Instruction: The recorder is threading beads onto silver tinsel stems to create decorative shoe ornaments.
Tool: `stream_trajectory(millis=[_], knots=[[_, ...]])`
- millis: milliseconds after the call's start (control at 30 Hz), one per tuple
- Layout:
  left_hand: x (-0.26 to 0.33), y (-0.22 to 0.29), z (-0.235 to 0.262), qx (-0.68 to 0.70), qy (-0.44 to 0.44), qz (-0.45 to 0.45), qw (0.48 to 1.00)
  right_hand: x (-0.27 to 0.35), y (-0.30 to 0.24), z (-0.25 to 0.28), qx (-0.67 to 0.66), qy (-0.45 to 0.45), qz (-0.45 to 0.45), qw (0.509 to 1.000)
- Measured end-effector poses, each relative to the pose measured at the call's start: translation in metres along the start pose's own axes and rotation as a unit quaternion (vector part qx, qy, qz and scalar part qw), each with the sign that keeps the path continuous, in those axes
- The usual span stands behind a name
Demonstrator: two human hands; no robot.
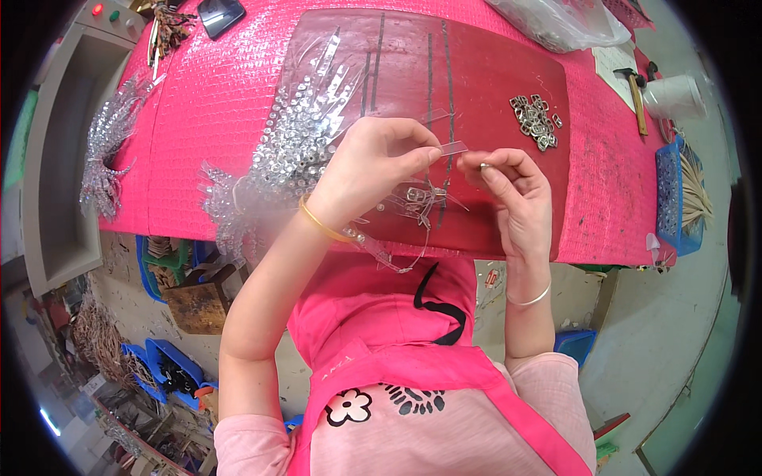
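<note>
My left hand (389,159), a yellow bangle on its wrist, pinches a clear plastic strap (454,147) between thumb and fingers. The strap's flat end sticks out toward my right hand (517,189). Between the right thumb and fingertips is a small metal piece (484,166), mostly covered by the fingers. A short gap separates it from the strap. Below the hands, clear straps with metal buckles (418,198) lie near the table's front edge. A heap of clear straps with shiny round studs (294,131) spreads beside my left forearm. Loose metal buckles (536,120) are piled beyond my right hand.
A dark red mat (508,71) covers part of the pink tabletop (198,103). Another strap bundle (111,151) hangs at the left edge. On the right are a hammer (637,103), a white cup (675,98) and a blue basket (669,190). A plastic bag (556,24) lies at the back.
</note>
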State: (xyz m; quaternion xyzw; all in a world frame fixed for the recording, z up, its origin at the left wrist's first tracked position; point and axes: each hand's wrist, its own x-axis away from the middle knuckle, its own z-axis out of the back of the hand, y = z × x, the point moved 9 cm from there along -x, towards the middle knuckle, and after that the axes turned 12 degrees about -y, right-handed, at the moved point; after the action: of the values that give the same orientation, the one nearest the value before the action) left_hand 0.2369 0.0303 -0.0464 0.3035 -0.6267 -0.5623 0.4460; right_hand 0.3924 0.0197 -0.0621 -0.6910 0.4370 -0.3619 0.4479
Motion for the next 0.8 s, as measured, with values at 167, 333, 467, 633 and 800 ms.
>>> stream_trajectory(millis=[167,333,467,633,800], knots=[[0.003,-0.002,0.0,0.029,-0.023,0.011,0.999,-0.015,0.001,-0.005,-0.129,-0.007,0.061,0.99],[0.003,-0.001,0.0,0.069,-0.028,-0.018,0.997,-0.019,0.006,-0.018,-0.139,-0.006,0.013,0.99],[0.005,-0.001,-0.002,0.081,-0.047,-0.012,0.996,-0.02,0.015,-0.015,-0.137,0.004,-0.015,0.99],[0.004,-0.006,-0.004,0.076,-0.03,-0.031,0.996,-0.019,0.019,-0.026,-0.112,-0.048,-0.042,0.992],[0.01,0.0,-0.006,0.062,-0.017,-0.056,0.996,-0.019,0.021,-0.027,-0.096,-0.059,-0.041,0.993]])
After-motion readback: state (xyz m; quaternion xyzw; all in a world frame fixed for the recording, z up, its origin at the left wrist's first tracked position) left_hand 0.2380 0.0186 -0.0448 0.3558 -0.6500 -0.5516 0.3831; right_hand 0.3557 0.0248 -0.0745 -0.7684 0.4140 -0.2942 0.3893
